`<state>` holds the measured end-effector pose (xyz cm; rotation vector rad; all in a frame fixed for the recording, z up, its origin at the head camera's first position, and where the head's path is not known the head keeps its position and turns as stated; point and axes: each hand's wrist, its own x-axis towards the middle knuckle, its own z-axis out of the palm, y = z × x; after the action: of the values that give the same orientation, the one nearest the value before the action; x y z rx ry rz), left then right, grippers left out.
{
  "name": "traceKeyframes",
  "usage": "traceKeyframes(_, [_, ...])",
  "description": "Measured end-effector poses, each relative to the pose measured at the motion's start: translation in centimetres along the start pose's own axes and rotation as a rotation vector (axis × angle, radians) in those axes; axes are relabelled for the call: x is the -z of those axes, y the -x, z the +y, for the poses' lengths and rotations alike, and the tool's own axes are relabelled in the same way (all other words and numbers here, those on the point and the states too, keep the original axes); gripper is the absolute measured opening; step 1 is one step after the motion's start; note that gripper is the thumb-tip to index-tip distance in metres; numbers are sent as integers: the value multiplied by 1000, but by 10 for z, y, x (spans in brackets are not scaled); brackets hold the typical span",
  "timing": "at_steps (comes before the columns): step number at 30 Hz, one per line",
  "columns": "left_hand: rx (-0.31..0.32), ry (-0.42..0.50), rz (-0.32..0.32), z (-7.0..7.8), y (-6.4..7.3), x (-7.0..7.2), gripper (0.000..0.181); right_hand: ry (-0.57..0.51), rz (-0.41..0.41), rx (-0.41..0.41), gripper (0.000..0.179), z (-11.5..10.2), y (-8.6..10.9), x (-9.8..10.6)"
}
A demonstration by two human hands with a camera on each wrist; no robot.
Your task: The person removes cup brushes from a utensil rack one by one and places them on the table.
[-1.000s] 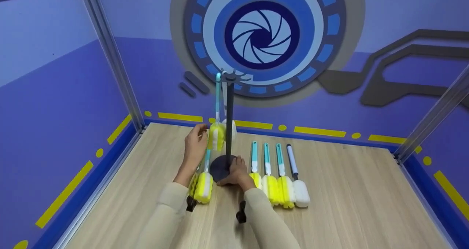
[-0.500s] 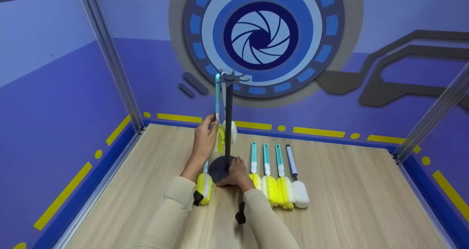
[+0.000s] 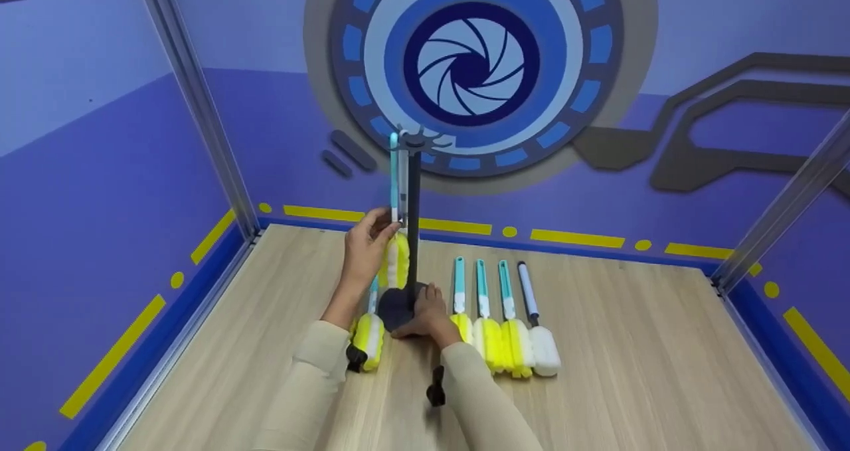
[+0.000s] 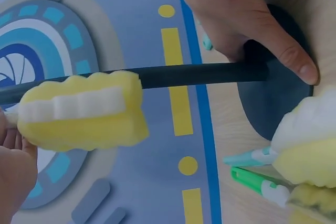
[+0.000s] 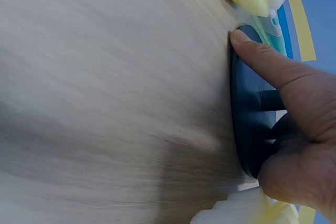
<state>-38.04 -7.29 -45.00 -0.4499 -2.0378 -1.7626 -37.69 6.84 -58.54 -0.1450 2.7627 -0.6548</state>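
A black stand (image 3: 414, 185) with a ring of hooks on top rises from a round base (image 3: 396, 308). My left hand (image 3: 362, 255) pinches a cleaning brush (image 3: 398, 260) at its white neck. Its turquoise handle reaches up to a hook, and the yellow and white sponge head hangs beside the pole. The left wrist view shows this sponge head (image 4: 84, 111) up close, the fingers at its neck. My right hand (image 3: 431, 315) grips the base, thumb along the front edge. Behind the held brush, a grey-handled brush (image 3: 403, 195) hangs, mostly hidden.
Right of the stand lies a row of brushes: several turquoise-handled ones with yellow and white sponges (image 3: 490, 341), then a lilac-handled one with a white sponge (image 3: 546, 351). Left of the base, another sponge brush (image 3: 369, 338) lies near a green-handled brush (image 4: 257, 182). A patterned wall stands behind.
My left hand moved right to the hanging brush and took hold of its neck. The brush's sponge head has shifted slightly toward the pole. My right hand has stayed on the base.
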Motion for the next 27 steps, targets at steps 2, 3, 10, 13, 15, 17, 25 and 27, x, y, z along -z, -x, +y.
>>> traceKeyframes(2, [15, 15, -12, 1, 1, 2, 28, -21, -6, 3, 124, 0, 1, 0])
traceKeyframes(3, [27, 22, -17, 2, 2, 3, 29, -34, -11, 1, 124, 0, 2, 0])
traceKeyframes(10, [76, -4, -29, 13, 5, 8, 27, -71, -12, -23, 126, 0, 1, 0])
traceKeyframes(13, [68, -25, -31, 16, 5, 10, 24, -73, -10, -28, 127, 0, 0, 1])
traceKeyframes(15, [70, -32, -31, 19, 6, 11, 23, -71, -10, -26, 127, 0, 0, 1])
traceKeyframes(17, [80, -35, -30, 22, 7, 11, 23, -64, -12, -27, 127, 0, 0, 2])
traceKeyframes(25, [93, -27, -41, 27, 8, 10, 22, -44, 4, -19, 127, -1, 1, 3])
traceKeyframes(27, [95, -17, -42, 28, 8, 10, 22, -42, 3, -21, 127, -1, 0, 3])
